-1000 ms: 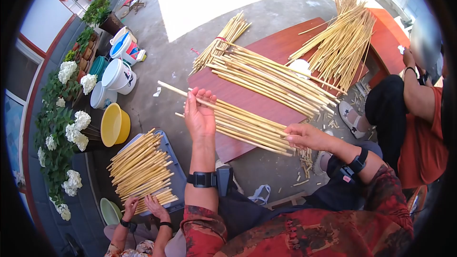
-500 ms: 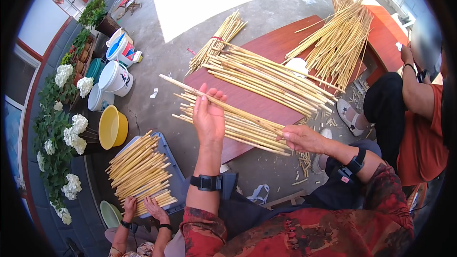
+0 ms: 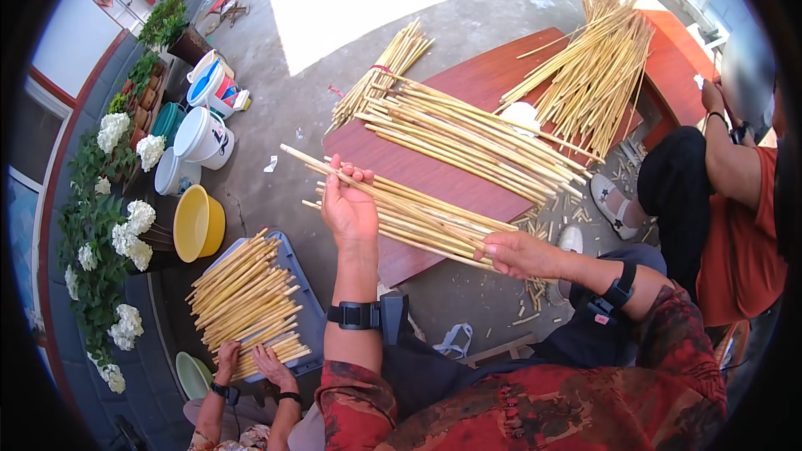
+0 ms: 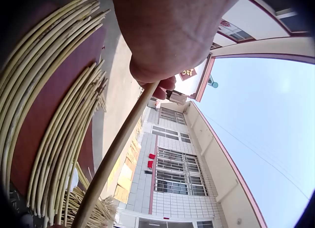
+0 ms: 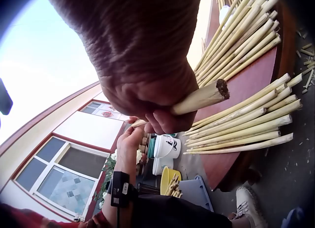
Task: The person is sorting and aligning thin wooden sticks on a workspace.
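Note:
A long pale-yellow stalk (image 4: pixel 118 144) is stretched between the two hands above the reddish-brown board (image 3: pixel 401 260). The left hand (image 3: pixel 351 210), palm up, holds it between thumb and fingers near its far-left end. At the other end the right hand (image 3: pixel 526 254) pinches it. The stalk's cut, dark-cored end (image 5: pixel 209 96) sticks out past the right hand in the right wrist view. Below the held stalk, a row of similar stalks (image 3: pixel 418 236) lies on the board. A larger row of stalks (image 3: pixel 476 138) lies farther back.
A tied bundle (image 3: pixel 388 67) and a big heap of thin stalks (image 3: pixel 593 75) lie behind. At the left, another person's hands (image 3: pixel 259 361) rest at stalks on a blue tray (image 3: pixel 311 301). Buckets (image 3: pixel 200 138) and a yellow basin (image 3: pixel 199 221) stand nearby. Someone sits at the right (image 3: pixel 735 242); cut pieces litter the ground.
The left hand has shifted slightly left and down over the last half second. The right hand has dropped a little toward the body, lowering its end of the stalk.

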Action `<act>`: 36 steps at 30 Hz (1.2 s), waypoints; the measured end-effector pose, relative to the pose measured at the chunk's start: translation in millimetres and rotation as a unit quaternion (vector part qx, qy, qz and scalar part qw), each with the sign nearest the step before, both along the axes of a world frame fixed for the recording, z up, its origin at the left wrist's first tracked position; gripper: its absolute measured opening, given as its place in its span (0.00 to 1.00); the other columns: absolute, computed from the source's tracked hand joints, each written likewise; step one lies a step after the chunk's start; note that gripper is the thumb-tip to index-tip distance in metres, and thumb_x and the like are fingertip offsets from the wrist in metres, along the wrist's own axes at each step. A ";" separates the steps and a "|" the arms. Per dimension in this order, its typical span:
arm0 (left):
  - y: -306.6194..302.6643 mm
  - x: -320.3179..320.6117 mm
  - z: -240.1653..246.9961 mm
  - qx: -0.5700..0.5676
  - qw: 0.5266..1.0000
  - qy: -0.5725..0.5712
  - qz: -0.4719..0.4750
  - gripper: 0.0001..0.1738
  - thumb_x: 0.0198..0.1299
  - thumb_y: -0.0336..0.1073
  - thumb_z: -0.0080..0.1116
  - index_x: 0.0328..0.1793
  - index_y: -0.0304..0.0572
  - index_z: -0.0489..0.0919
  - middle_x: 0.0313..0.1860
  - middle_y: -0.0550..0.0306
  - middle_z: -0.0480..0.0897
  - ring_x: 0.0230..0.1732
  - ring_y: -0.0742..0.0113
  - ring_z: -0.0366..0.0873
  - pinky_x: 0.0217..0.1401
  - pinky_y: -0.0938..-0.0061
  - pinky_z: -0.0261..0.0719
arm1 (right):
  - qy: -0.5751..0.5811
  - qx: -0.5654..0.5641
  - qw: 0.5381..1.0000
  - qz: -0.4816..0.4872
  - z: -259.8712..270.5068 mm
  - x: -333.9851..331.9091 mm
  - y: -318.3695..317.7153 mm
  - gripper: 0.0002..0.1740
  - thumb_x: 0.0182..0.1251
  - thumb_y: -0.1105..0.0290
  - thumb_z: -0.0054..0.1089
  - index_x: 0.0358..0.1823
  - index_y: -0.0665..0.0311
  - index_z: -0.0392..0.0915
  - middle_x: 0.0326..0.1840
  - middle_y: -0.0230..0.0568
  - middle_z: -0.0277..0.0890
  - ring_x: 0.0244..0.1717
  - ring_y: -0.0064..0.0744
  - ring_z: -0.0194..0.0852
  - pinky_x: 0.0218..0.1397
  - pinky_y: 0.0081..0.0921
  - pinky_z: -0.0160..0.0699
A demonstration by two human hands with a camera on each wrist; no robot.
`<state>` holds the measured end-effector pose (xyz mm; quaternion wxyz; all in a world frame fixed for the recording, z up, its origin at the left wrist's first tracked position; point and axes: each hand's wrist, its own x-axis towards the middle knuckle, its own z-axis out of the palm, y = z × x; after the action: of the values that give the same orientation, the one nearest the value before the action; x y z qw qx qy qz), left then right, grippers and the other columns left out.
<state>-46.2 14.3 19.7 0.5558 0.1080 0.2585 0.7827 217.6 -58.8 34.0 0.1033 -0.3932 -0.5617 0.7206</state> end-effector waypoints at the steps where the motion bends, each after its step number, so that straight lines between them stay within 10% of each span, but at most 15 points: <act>1: 2.4 -10.8 -1.5 0.001 1.000 0.000 -0.001 0.17 0.62 0.34 0.33 0.54 0.33 0.62 0.30 0.57 0.68 0.29 0.70 0.64 0.39 0.69 0.69 | 0.000 0.001 1.000 -0.001 -1.0 0.7 -1.0 0.16 0.68 0.60 0.34 0.44 0.61 0.69 0.17 0.24 0.58 0.16 0.12 0.52 0.17 0.10 0.55; 12: -11.4 34.0 -1.8 -0.033 0.999 0.019 -0.035 0.18 0.63 0.36 0.30 0.56 0.34 0.60 0.28 0.59 0.65 0.27 0.70 0.61 0.35 0.71 0.66 | -0.131 0.333 0.933 -0.036 -2.7 -0.9 3.3 0.10 0.63 0.65 0.42 0.36 0.64 0.67 0.28 0.53 0.69 0.34 0.57 0.67 0.36 0.43 0.65; 25: -16.3 79.3 -12.6 -0.079 0.986 0.007 -0.147 0.18 0.64 0.44 0.36 0.47 0.34 0.64 0.17 0.66 0.57 0.16 0.77 0.53 0.20 0.79 0.59 | -0.105 0.399 0.908 -0.071 -20.2 -28.7 21.6 0.10 0.63 0.64 0.43 0.38 0.64 0.66 0.31 0.55 0.70 0.35 0.56 0.68 0.36 0.43 0.66; 36: -9.1 42.6 -5.6 -0.056 0.994 -0.022 -0.087 0.23 0.65 0.50 0.28 0.44 0.37 0.65 0.18 0.65 0.59 0.12 0.78 0.49 0.12 0.83 0.51 | -0.022 0.057 0.998 0.026 5.8 -15.2 15.3 0.18 0.68 0.57 0.34 0.46 0.62 0.68 0.19 0.31 0.63 0.15 0.19 0.60 0.17 0.17 0.63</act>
<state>-3.7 5.2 14.1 0.6322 0.0815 0.2788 0.7183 202.4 -43.5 39.8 0.0944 -0.3876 -0.6143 0.6808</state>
